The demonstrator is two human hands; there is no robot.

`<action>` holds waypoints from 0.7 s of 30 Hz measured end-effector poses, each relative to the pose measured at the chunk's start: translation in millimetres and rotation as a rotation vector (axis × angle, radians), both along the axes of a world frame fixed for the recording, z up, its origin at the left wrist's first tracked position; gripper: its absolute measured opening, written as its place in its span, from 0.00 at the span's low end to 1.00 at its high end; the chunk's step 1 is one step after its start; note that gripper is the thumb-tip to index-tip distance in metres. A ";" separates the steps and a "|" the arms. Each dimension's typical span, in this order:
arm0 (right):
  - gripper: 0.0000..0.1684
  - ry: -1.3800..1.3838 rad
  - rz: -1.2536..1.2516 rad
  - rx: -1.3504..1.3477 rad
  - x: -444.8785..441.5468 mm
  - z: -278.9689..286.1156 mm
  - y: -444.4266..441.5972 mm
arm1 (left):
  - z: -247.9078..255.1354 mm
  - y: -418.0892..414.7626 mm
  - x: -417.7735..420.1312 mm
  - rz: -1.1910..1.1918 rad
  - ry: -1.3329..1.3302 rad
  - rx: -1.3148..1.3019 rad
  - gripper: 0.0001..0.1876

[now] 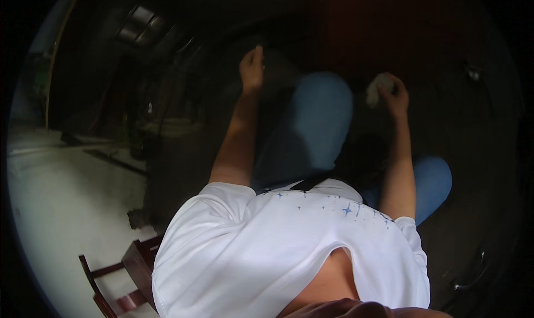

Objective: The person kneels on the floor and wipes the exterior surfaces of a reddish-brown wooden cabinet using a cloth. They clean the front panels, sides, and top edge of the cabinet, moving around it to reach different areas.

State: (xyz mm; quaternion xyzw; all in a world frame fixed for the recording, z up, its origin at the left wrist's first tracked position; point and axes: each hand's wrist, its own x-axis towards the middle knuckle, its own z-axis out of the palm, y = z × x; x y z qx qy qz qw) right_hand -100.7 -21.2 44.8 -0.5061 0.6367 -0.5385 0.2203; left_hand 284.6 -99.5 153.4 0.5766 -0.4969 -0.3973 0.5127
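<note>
In my right hand (399,97) is a crumpled pale cloth or wad (374,92), pinched between thumb and fingers. Its exact material is hard to make out in the dim light. My left hand (252,71) reaches forward, fingers pointing away from me and slightly apart, with nothing visible in it. Darkness hides whatever lies just beyond its fingertips. Between my arms shows one bent knee in blue jeans (323,117); the other knee (434,184) juts out beside my right forearm.
At lower left, a dark reddish wooden chair (137,263) stands on the pale floor (71,218). Shiny rectangular panels (142,26) appear at upper left. A dark red surface (367,17) lies ahead. Small shiny metal parts (473,74) glint at right.
</note>
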 end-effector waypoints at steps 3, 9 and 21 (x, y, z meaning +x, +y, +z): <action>0.30 -0.132 -0.017 0.007 1.7 21.5 1.7 | 2.2 15.8 30.1 0.100 0.078 -0.048 0.25; 0.29 -0.365 0.011 -0.052 -2.7 52.6 38.1 | 35.1 35.7 30.6 -0.034 0.113 -0.060 0.22; 0.31 -0.050 -0.085 0.088 -54.1 163.5 99.1 | 59.0 20.0 -102.3 -0.544 0.054 -0.022 0.19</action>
